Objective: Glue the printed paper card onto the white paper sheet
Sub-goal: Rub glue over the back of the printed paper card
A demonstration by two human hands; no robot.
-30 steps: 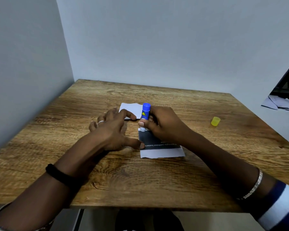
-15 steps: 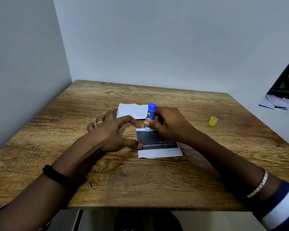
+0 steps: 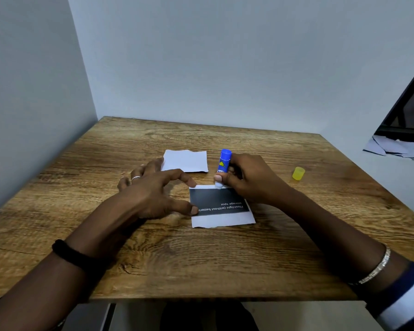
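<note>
Left hand [image 3: 151, 194] holds nothing: spread fingers, with thumb and index tip pressing the card's [image 3: 215, 199] left edge. The card lies mid-table [image 3: 201, 259], printed side up, just short of the sheet [image 3: 185, 160]. Right hand [image 3: 251, 177] grips the glue stick [image 3: 224, 163], tip on the card's far margin. Yellow cap [image 3: 298, 173] stands well right.

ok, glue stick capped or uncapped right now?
Uncapped. The yellow cap sits apart on the table, and the right hand holds the glue stick with its white tip down on the printed card's far edge.
</note>
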